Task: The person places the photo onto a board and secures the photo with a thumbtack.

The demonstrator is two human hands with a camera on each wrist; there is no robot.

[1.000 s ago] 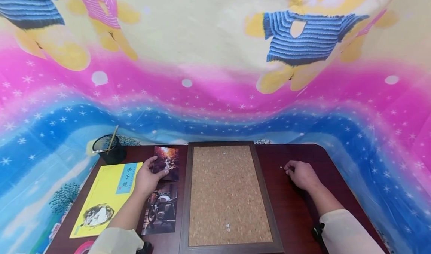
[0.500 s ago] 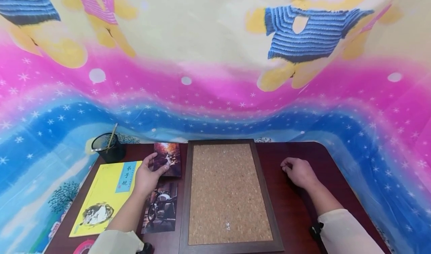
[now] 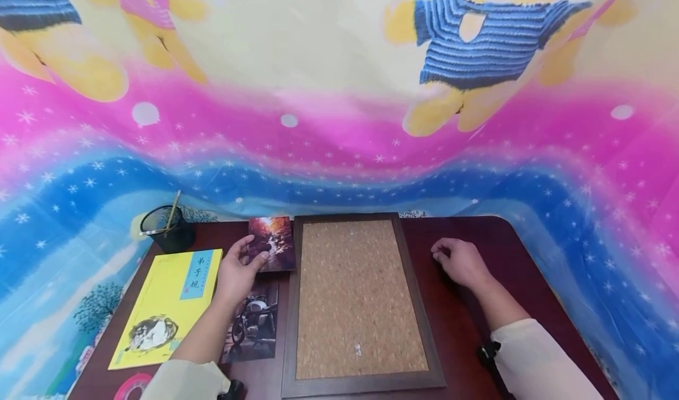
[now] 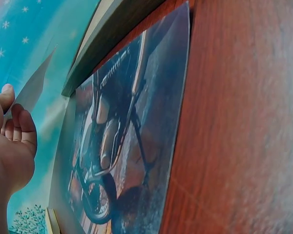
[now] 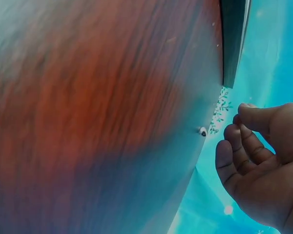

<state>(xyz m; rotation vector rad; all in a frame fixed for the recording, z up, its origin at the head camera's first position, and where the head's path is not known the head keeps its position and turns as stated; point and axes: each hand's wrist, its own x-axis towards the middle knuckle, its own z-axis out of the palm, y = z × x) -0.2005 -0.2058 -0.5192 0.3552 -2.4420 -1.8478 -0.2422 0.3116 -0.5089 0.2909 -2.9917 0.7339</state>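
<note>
My left hand (image 3: pixel 237 273) pinches an autumn-forest photo (image 3: pixel 274 250) between thumb and fingers. In the left wrist view the raised photo (image 4: pixel 35 90) appears nearly edge-on, clear of the table. Just below lies a motorcycle photo (image 3: pixel 253 323), flat on the table and partly covered by my left hand. To the right is a framed corkboard (image 3: pixel 361 300) with small whitish marks on its surface. Beyond it, my right hand (image 3: pixel 462 263) has its thumb tip against the index finger; whether anything is between them cannot be seen. A tiny whitish object (image 5: pixel 201 131) shows on the table near these fingertips.
A yellow book (image 3: pixel 159 323) lies at the left, with a black mesh pen cup (image 3: pixel 172 235) behind it. A pink tape roll (image 3: pixel 132 386) sits at the front left. Patterned fabric (image 3: pixel 339 123) hangs behind the dark red table (image 3: pixel 456 341).
My left hand has lifted the forest photo and moved it right, so its edge reaches the corkboard's frame in the head view. My right hand has shifted slightly left, over the tiny whitish object.
</note>
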